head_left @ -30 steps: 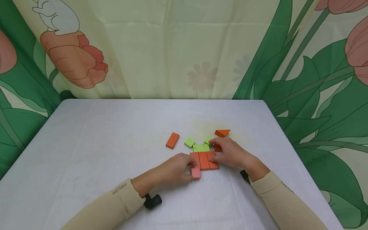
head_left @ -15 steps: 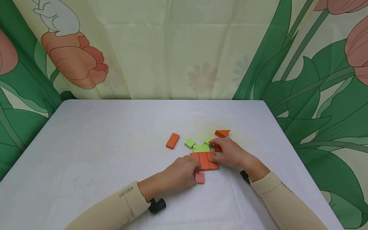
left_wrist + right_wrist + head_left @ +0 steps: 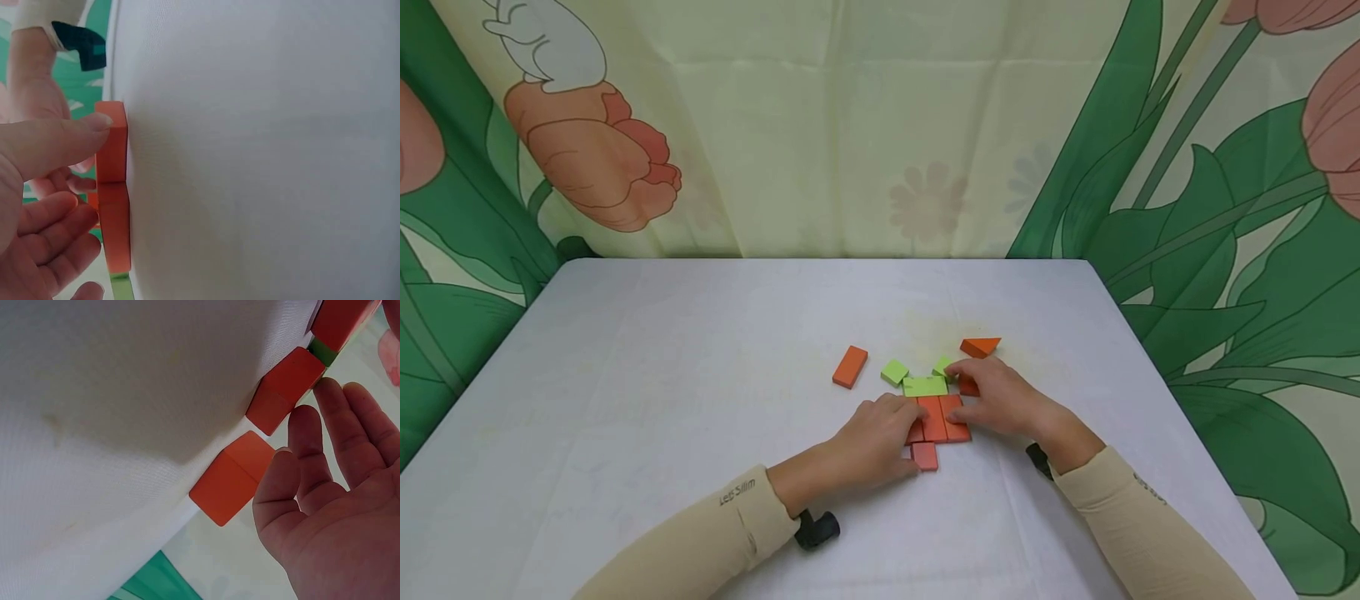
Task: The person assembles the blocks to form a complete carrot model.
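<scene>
Resting thumb and fingers apart, my left hand [image 3: 874, 442] meets the small red block [image 3: 925, 457] below the orange row [image 3: 934, 418]; my right hand [image 3: 1006, 402] arches at its right end. Left wrist: thumb against that block (fingers loosely bent). Right wrist: fingers parted beside an orange block [image 3: 228, 481].

small red block [image 3: 925, 457] abuts a flat row of orange bars [image 3: 933, 419]

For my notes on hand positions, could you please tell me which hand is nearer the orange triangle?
Right. The right hand is just on the near side of the orange triangle; the left hand is farther off, by the pink block.
</scene>
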Demonstrator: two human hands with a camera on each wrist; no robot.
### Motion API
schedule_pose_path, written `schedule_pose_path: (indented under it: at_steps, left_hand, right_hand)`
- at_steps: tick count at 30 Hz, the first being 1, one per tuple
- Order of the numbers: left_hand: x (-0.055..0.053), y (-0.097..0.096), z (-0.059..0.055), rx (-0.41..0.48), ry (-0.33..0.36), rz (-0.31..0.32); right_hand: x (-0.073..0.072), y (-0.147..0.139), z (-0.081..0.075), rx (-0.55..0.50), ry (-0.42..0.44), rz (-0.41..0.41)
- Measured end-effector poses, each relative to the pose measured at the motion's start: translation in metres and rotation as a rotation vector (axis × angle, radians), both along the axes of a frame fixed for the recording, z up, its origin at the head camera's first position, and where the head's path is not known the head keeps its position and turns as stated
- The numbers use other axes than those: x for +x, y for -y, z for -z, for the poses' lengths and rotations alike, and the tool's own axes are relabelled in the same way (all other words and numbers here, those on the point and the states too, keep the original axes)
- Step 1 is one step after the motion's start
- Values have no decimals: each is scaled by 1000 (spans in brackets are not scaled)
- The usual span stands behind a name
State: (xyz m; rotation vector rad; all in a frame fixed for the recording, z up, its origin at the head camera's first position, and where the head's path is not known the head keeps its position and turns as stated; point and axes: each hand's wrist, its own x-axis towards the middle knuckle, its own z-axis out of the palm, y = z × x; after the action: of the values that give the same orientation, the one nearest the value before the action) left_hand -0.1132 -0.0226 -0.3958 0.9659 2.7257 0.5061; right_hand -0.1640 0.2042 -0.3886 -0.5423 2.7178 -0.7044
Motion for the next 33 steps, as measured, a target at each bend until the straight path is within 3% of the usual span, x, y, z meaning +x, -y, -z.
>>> schedule_pose_path:
  at_steps: [16, 20, 23, 26, 30, 33]
  left_hand:
    - [2, -6, -2, -33, -12, -63]
    - [-1, -3, -2, -9, 28, -66]
    - [-10, 2, -4, 37, 56, -79]
    - [-25, 10, -7, 86, 75, -114]
    - [-46, 17, -7, 110, 129, -142]
    - [-54, 19, -5, 100, 178, -128]
  right_hand:
    - [3, 0, -2, -11, -18, -16]
    - [2, 1, -1, -14, -11, -12]
    - [2, 1, -1, -15, -11, -15]
    - [2, 1, -2, -3, -10, -17]
    - [2, 0, -5, 25, 16, -9]
    - [3, -1, -5, 37, 36, -3]
